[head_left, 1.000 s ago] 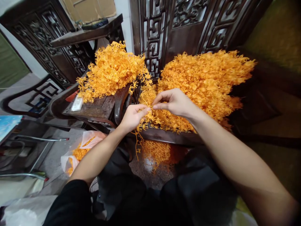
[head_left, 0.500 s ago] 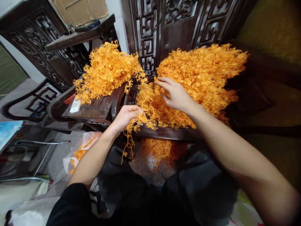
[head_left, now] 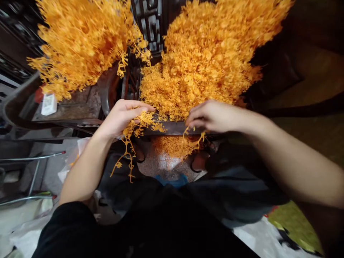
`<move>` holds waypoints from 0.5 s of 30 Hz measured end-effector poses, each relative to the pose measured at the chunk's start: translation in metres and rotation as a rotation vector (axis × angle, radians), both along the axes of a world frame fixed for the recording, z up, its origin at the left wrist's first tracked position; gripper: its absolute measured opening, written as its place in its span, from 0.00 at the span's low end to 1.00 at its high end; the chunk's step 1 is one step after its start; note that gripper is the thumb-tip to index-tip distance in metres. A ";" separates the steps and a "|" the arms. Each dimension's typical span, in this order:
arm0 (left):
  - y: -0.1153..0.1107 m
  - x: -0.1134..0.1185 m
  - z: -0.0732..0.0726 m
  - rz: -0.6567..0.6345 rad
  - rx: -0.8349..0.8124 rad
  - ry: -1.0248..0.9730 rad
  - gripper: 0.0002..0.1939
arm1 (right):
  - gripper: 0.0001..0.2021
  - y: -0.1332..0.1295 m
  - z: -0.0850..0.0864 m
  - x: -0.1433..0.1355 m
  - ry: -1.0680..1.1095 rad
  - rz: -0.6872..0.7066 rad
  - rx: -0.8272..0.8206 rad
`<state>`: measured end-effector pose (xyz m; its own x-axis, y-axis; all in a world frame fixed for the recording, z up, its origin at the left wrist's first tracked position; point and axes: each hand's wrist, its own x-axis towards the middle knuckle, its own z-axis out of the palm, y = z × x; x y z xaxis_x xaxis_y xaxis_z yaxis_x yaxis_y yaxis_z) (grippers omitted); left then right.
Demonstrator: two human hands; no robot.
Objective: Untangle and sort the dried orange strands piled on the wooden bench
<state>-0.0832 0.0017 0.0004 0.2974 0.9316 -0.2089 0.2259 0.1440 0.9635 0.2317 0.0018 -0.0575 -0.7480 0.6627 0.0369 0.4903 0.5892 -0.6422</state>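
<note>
My left hand (head_left: 125,116) is closed on several orange branching sprigs (head_left: 129,138), which look like plastic pieces and dangle below the fingers. Just over the dark wooden seat's front edge (head_left: 172,128), my right hand (head_left: 205,116) has its fingers curled around another orange sprig (head_left: 200,139), part of which hangs under the hand. Behind both hands a large orange heap (head_left: 206,61) of the same pieces covers the seat. A second orange pile (head_left: 83,39) rests on the wooden side stand at the left.
Below the seat edge, more orange pieces (head_left: 173,147) lie near the floor. A white box (head_left: 49,104) sits on the side stand (head_left: 77,105). Metal tubes (head_left: 34,175) of a folding frame are at the left. Carved dark wood (head_left: 152,27) stands behind.
The view has tipped downward and closer. My right hand has drawn back from the heap to the seat edge and now grips a sprig. My left hand still holds its sprigs.
</note>
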 end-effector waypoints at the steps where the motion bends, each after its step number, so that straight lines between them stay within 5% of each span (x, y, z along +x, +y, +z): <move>1: 0.000 0.000 -0.001 0.004 -0.022 -0.004 0.11 | 0.11 -0.009 -0.017 -0.005 -0.082 0.072 -0.059; 4: 0.002 0.004 -0.005 -0.005 -0.038 0.000 0.12 | 0.14 -0.029 -0.060 -0.021 -0.358 0.141 -0.084; 6: 0.004 0.007 -0.008 0.007 -0.030 -0.005 0.12 | 0.13 -0.032 -0.069 -0.025 -0.447 0.097 -0.033; 10: 0.003 0.019 -0.016 0.108 -0.057 -0.092 0.08 | 0.10 -0.027 -0.031 -0.026 -0.085 -0.139 0.104; 15: -0.001 0.048 -0.025 0.113 0.015 -0.184 0.11 | 0.30 -0.027 0.024 -0.056 0.424 -0.385 0.082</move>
